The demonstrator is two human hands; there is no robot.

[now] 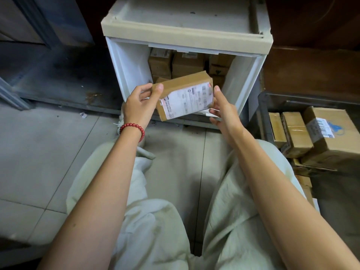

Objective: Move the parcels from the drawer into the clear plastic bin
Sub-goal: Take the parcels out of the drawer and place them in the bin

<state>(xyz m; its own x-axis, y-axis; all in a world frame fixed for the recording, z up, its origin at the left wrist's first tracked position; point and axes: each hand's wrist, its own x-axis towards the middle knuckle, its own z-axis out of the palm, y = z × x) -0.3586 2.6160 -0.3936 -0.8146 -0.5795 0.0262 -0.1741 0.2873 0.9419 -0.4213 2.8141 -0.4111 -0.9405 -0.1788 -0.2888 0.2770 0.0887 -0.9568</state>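
1. Parcel (pixel 185 96): brown cardboard box with a white shipping label facing up, held tilted in the air just in front of the open drawer (pixel 128 69), above the floor (pixel 39 152).
2. Left hand (pixel 139 106): grip closed on the parcel's left end, thumb lying on the top face near its upper left corner, the other digits curled around the left edge. A red bead bracelet (pixel 133 128) sits on this wrist.
3. Right hand (pixel 222 112): grip on the parcel's right end, thumb pointing up along the right edge, fingers underneath. How firmly these fingers press is unclear, as the box hides them.
4. The parcel spans the gap between the two hands, touching both.
5. Drawer: white plastic, mouth open toward the person. More brown parcels (pixel 181 63) stand packed at its back, behind the held one.
6. Clear plastic bin (pixel 263 106): at the floor's right edge, beside the drawer. Several cardboard boxes (pixel 311 133) lie in it, well apart from the hands.
7. Pale green trousers (pixel 155 221) fill the lower frame.
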